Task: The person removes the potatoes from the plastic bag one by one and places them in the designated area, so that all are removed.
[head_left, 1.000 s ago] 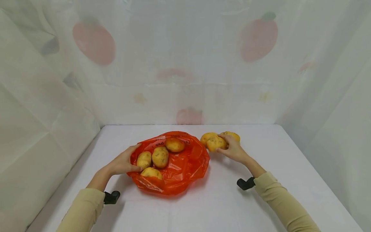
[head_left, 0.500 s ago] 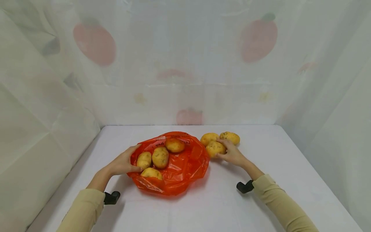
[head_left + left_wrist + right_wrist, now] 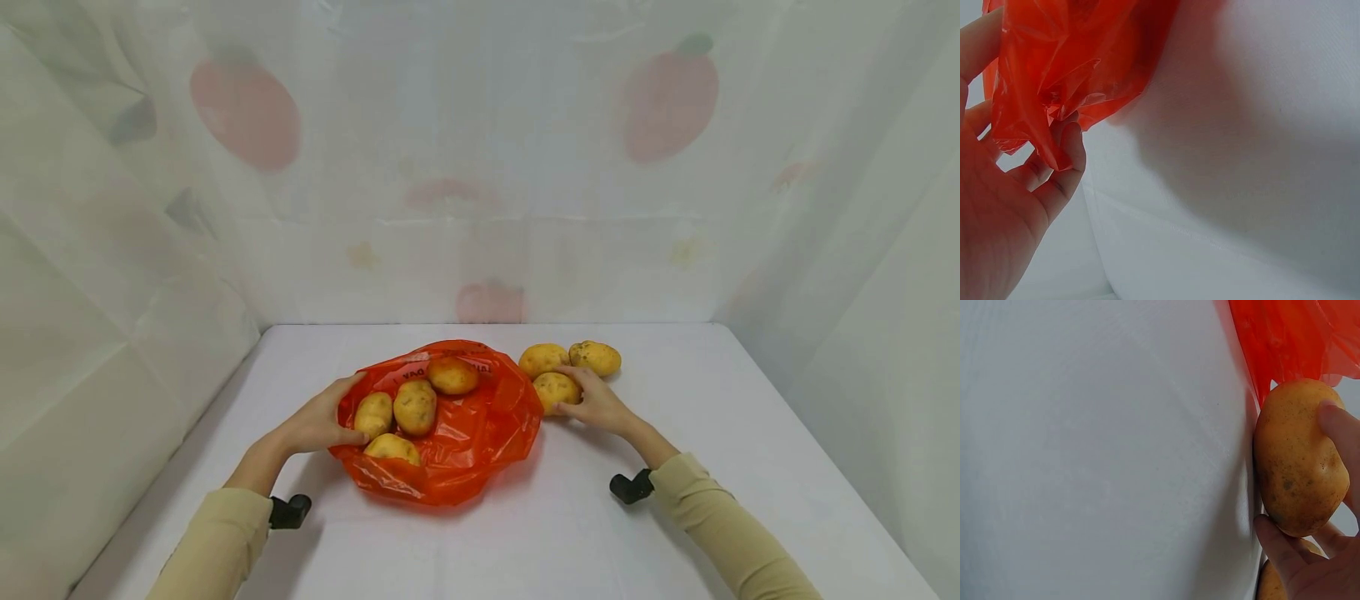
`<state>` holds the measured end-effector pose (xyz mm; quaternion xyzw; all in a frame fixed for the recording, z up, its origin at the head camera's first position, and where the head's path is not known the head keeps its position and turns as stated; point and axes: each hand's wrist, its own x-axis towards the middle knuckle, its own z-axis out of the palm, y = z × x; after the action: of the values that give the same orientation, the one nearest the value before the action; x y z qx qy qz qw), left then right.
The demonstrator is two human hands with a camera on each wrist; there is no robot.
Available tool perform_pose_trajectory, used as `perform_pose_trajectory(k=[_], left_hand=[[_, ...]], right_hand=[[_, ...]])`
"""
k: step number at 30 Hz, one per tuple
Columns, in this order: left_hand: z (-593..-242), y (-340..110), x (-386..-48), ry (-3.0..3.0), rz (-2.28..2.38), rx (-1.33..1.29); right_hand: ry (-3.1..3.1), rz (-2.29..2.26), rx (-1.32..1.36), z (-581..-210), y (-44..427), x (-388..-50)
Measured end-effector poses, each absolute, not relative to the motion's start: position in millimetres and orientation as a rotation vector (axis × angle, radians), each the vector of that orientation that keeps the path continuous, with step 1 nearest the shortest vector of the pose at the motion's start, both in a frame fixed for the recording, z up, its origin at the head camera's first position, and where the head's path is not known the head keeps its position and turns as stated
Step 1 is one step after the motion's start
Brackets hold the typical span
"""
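A red plastic bag (image 3: 468, 429) lies opened wide on the table, with several potatoes (image 3: 415, 407) inside. At its left rim my left hand (image 3: 322, 419) grips the plastic; the left wrist view shows a fold of the red bag (image 3: 1054, 75) bunched between thumb and fingers. My right hand (image 3: 602, 406) holds a potato (image 3: 553, 392) just right of the bag, thumb on one side and fingers on the other. In the right wrist view this potato (image 3: 1300, 459) is close to the bag's edge; whether they touch I cannot tell.
Behind the held potato, two more potatoes lie on the table, one on the left (image 3: 542, 359) and one on the right (image 3: 596, 357). White sheeting with faded fruit prints hangs behind the white table (image 3: 525, 542) and along both sides.
My right hand has brought its potato a little toward me, away from the two potatoes behind it. The left hand and the bag have stayed nearly in place.
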<state>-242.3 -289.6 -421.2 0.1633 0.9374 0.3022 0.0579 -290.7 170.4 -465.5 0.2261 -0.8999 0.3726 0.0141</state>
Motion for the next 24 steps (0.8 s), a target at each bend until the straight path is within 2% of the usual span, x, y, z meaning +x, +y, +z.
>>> perform_pose_trajectory(k=[24], left_hand=[[-420.6,-289.8,-242.4,2.843,0.887,0.495]], right_hand=[[-2.834,1.085,0.73,-460.9,168.1,-290.6]])
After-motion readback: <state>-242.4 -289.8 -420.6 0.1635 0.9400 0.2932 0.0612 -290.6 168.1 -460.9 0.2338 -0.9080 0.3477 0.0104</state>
